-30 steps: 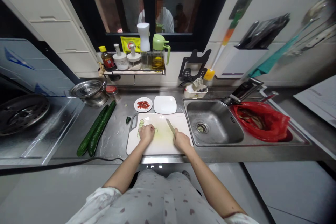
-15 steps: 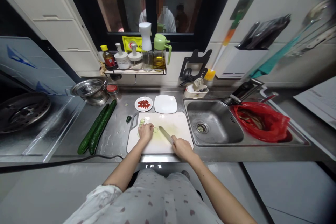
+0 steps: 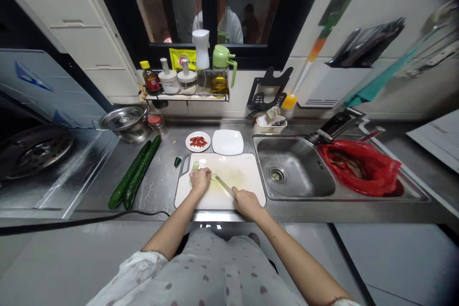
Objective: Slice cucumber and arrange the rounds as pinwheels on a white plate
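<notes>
My right hand point(image 3: 247, 202) grips a kitchen knife point(image 3: 224, 185) by its handle. The blade slants up and left over the white cutting board point(image 3: 247, 177), its tip against a thin pale-green ring of cucumber point(image 3: 213, 177). Just left of that ring, my left hand point(image 3: 200, 180) is closed, its fingers bunched over cucumber slices point(image 3: 195, 166) that peek out behind and beside it. What lies under the palm is hidden. A dark green cucumber end point(image 3: 177, 161) sits on the counter, left of the board. Farther left lie two long whole cucumbers point(image 3: 143, 169).
Behind the board stand a small plate point(image 3: 188, 143) with chopped red pieces and a white square plate point(image 3: 227, 142). The sink point(image 3: 297, 172) is at right, beside a red plastic bag point(image 3: 376, 167). A lidded pot point(image 3: 127, 122) stands at left, below a seasoning shelf point(image 3: 186, 97).
The knife blade has shifted left and its tip now meets the cucumber ring. My left hand has hardly moved. The whole view has shifted slightly.
</notes>
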A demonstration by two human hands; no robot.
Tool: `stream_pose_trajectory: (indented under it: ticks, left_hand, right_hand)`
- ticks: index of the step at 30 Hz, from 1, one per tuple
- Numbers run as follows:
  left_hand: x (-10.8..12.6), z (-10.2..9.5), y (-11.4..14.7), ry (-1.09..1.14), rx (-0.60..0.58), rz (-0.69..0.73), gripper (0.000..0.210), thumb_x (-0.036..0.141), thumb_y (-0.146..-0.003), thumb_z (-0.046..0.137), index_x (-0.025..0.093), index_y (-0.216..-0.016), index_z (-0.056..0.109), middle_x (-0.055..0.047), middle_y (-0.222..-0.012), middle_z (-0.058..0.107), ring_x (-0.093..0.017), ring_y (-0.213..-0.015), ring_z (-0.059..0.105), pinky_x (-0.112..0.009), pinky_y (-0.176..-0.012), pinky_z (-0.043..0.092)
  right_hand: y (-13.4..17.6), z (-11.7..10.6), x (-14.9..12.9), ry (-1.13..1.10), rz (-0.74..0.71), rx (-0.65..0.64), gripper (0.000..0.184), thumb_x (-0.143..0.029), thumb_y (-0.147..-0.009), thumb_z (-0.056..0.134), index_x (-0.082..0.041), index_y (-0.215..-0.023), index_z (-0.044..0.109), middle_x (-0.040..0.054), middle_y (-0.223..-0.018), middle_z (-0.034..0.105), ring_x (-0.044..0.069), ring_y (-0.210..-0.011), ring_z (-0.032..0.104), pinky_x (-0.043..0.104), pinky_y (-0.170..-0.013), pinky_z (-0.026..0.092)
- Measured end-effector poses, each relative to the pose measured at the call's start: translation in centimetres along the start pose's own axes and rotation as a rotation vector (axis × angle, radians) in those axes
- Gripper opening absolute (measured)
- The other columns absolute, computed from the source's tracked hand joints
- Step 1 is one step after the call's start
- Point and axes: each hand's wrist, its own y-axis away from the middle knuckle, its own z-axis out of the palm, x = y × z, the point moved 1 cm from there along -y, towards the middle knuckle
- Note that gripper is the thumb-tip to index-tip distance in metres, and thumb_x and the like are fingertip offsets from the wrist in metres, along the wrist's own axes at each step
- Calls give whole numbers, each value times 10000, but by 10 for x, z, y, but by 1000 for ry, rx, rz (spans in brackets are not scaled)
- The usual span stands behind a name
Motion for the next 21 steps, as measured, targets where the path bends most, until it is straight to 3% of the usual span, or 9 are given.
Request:
stream_pose_trajectory:
  ticks: [21]
  left_hand:
    - [3, -4, -1, -2, -27, -4, 233, 245, -829, 487, 284, -874, 713, -59, -979, 700, -278, -1073, 518, -423, -903, 315]
  right_hand:
    - [-17, -6, 3, 37, -29, -52, 369, -92, -854, 381, -172, -1204, 465, 158, -978, 681, 248, -957, 651, 336, -767, 450]
